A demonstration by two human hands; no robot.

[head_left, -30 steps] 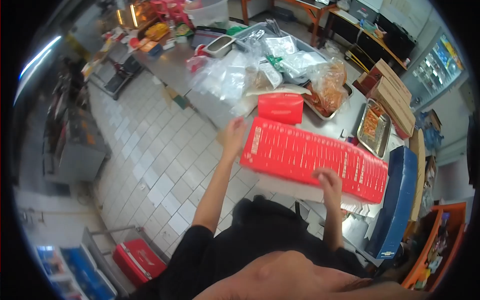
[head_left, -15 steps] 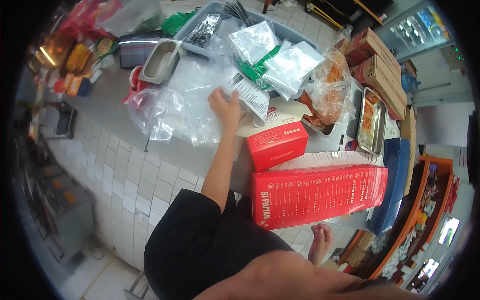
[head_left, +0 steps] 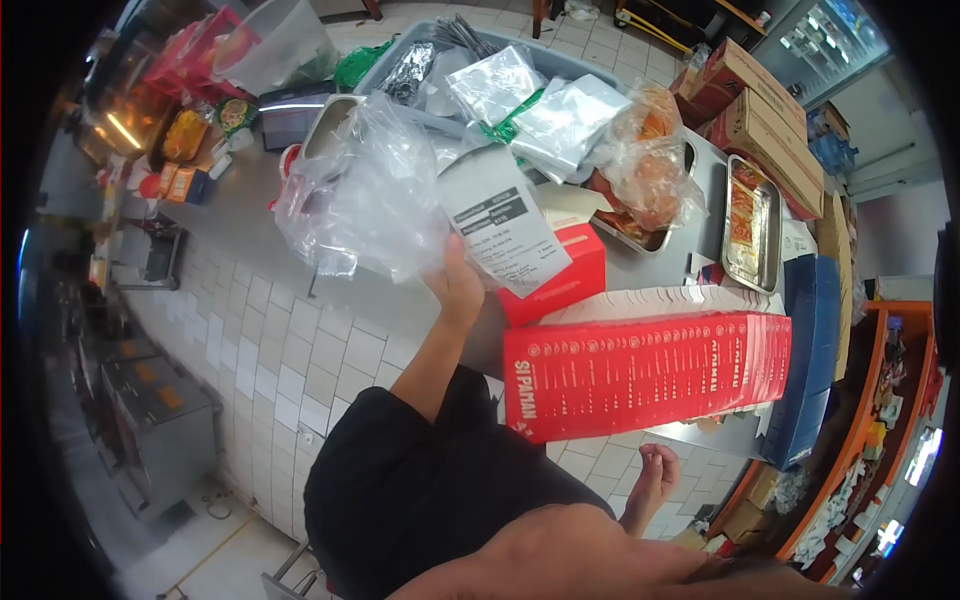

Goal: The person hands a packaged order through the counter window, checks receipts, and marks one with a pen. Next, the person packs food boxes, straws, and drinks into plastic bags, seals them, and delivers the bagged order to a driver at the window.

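My left hand is closed on a printed paper receipt, held up in front of a red box with an open flap. A clear plastic bag bunches against the same hand's fingers; whether they also grip it I cannot tell. My right hand hangs low beyond the table's near edge, fingers curled in, with nothing visible in them. Between the hands lies a long row of nested red cartons.
A grey-blue bin holds packs of clear bags. Food under plastic and a metal tray stand to the right. Brown cartons and blue cardboard line the right edge. Orange shelving stands beyond.
My left hand has drawn back towards me, lifting the receipt off the pile and turning its print into view. The clear bag has shifted and bunched up over the metal container. The right hand stays low.
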